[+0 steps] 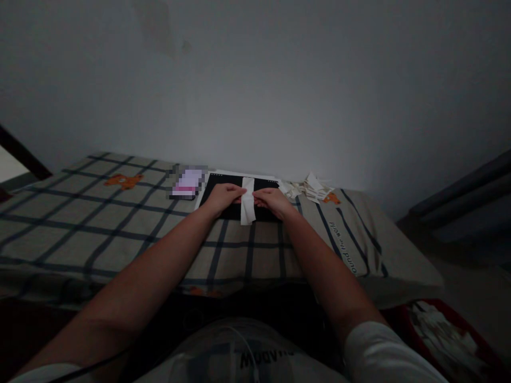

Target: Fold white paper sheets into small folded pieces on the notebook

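A narrow folded strip of white paper (pixel 248 205) lies upright across a black board or book (pixel 217 186) on the checked cloth. My left hand (pixel 223 197) presses the strip's left edge with its fingertips. My right hand (pixel 273 201) pinches the right edge of the same strip. Both hands meet at the strip's middle. The strip's lower end hangs past the front edge of the black board.
A checked blanket (pixel 99 223) with orange bear prints covers the surface. A blurred pink-and-white object (pixel 187 183) lies left of the black board. A pile of folded paper pieces (pixel 311 189) sits to the right by the wall. A red container (pixel 447 330) stands low right.
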The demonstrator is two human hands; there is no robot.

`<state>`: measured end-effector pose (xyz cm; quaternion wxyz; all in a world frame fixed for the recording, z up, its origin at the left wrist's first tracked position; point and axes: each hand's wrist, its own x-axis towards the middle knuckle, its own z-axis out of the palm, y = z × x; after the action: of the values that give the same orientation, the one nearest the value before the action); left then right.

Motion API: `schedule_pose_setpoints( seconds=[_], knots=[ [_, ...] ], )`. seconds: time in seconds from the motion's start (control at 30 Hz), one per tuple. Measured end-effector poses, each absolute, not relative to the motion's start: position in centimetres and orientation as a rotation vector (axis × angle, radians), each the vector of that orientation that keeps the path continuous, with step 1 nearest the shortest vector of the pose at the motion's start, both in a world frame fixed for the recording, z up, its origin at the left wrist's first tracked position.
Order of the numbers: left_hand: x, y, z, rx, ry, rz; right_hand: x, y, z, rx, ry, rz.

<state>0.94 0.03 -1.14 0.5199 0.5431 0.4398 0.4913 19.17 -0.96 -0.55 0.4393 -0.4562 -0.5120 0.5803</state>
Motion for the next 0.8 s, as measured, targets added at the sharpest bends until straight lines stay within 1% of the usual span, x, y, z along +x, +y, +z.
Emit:
schedule_pose_setpoints(
  seconds=[0.2, 0.37, 0.8],
  knots=[
    [0.95, -0.03, -0.86, 1.141, 0.973, 1.067, 19.15, -0.78, -0.76, -1.095, -1.297, 1.297],
    [0.9, -0.35, -0.53, 1.163, 0.992, 0.979, 19.34, -0.71, -0.73, -1.109, -1.314, 1.211],
    [0.82, -0.01, -1.0, 1.238, 1.03, 1.117, 19.18, -0.72, -0.98, -1.121, -1.265, 1.42]
  ],
)
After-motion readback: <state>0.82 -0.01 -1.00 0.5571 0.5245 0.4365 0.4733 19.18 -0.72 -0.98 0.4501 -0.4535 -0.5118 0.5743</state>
